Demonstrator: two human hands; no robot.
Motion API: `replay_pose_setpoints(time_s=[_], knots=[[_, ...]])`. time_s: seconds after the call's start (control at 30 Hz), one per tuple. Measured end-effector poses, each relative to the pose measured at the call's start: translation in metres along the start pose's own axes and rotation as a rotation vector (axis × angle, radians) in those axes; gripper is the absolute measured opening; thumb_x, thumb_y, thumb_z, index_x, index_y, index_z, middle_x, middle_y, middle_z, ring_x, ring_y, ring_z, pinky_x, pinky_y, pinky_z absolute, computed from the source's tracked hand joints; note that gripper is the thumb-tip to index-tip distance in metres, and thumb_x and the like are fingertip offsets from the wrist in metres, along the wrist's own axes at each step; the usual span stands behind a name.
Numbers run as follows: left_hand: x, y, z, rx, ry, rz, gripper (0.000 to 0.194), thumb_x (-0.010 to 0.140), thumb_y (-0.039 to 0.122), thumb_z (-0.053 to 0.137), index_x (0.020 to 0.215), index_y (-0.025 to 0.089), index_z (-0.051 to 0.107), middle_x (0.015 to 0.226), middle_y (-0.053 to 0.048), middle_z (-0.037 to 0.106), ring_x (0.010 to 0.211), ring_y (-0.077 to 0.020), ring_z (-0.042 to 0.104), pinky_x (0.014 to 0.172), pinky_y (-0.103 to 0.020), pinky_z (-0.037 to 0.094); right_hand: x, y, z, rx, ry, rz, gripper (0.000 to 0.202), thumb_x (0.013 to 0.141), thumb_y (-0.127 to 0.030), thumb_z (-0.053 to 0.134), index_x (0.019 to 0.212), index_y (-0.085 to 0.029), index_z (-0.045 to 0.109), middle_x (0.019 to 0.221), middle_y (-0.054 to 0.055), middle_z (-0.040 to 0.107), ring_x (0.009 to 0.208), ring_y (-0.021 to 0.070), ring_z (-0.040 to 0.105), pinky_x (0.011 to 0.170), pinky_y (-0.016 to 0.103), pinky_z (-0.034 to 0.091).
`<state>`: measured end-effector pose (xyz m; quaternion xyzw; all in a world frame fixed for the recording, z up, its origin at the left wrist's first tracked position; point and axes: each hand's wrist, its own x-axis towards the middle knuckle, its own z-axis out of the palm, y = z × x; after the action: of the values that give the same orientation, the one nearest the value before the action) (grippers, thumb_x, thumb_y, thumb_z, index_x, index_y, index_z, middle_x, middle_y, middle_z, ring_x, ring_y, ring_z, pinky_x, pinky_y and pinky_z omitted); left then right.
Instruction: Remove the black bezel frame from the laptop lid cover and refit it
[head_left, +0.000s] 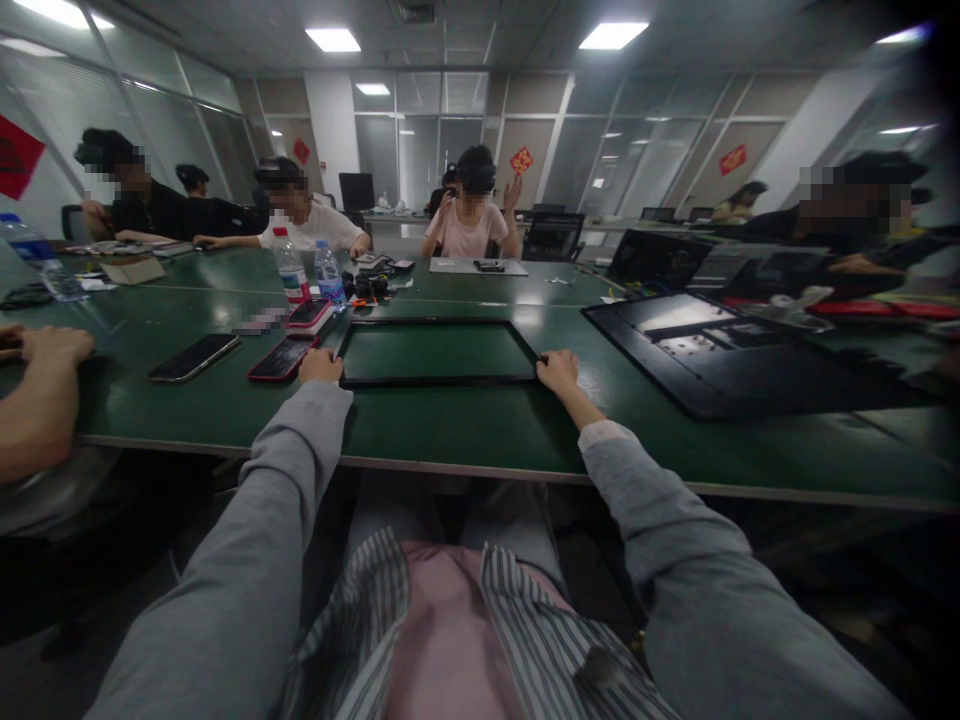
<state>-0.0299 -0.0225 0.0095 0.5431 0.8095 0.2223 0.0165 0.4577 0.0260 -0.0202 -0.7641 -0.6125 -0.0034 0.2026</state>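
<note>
A thin black rectangular frame (442, 381), like a monitor bezel, lies on the green table (450, 430) in front of me. Its middle is hollow, and the tabletop shows through. My left hand (321, 366) is closed on the frame's left side, close to the near corner. On the opposite side my right hand (559, 370) grips the right edge, also by the near corner. A phone in a red case (281, 358) lies just left of my left hand. To the right of my right hand rests a large black panel (720, 365) with a shiny patch.
Farther left lies a dark phone (195, 357), near a co-worker's arm (45, 400). Two bottles, one a red-capped bottle (291, 268) and one a blue-capped bottle (328, 275), stand behind the phones. Across the table a person (469, 225) sits before a pale flat panel (450, 266).
</note>
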Motion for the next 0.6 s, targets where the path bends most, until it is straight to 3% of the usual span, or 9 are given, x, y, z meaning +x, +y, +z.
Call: replay_pose_setpoints(time_s=[0.37,0.6], knots=[[-0.0032,0.0028,-0.0037,0.003,-0.021,-0.021,0.031,0.091,0.035,0.061,0.116,0.023,0.075,0.121,-0.013,0.068,0.118,-0.0292,0.062,0.101,-0.038,0.049,-0.0017,-0.0018,-0.0012,-0.001,0.002,0.008,0.045,0.096,-0.026,0.046,0.135,-0.012,0.065,0.136,0.02,0.054,0.131,0.0329,0.047,0.107,0.043,0.04],[0.0056,-0.0041,0.0055,0.017,0.002,-0.011,0.031,0.091,0.033,0.06,0.116,0.02,0.075,0.122,-0.015,0.069,0.117,-0.0281,0.063,0.1,-0.036,0.049,-0.0027,-0.0015,-0.0003,-0.01,0.018,-0.005,0.045,0.096,-0.026,0.045,0.134,-0.012,0.066,0.136,0.021,0.055,0.129,0.0329,0.047,0.106,0.043,0.04]])
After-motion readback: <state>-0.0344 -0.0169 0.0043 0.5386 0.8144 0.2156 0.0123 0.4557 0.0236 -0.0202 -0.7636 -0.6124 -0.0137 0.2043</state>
